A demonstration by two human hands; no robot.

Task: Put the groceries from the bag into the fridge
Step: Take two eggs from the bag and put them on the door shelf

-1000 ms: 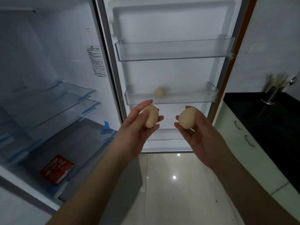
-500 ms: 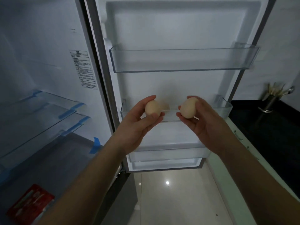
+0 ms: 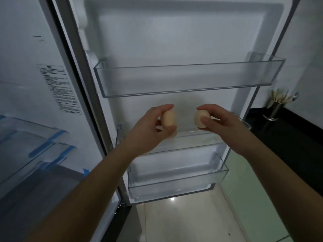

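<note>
The fridge stands open with its door [image 3: 174, 37] swung out in front of me. My left hand [image 3: 148, 130] grips a pale egg [image 3: 168, 118] between thumb and fingers. My right hand [image 3: 222, 123] grips a second egg [image 3: 201, 118] the same way. Both eggs hang just above the middle door bin [image 3: 195, 137], a clear plastic tray. Another egg seen earlier in that bin is hidden behind my left hand. No grocery bag is in view.
A clear upper door bin [image 3: 188, 79] sits above my hands and a lower door bin [image 3: 176, 187] below them. Glass shelves with blue tape [image 3: 40, 145] fill the fridge interior at left. A dark counter [image 3: 288, 137] with a metal utensil holder [image 3: 277, 109] lies at right.
Both hands have lifted the eggs up and forward, from below the middle door bin to just over it. The view has closed in on the door, and the red packet has left the frame.
</note>
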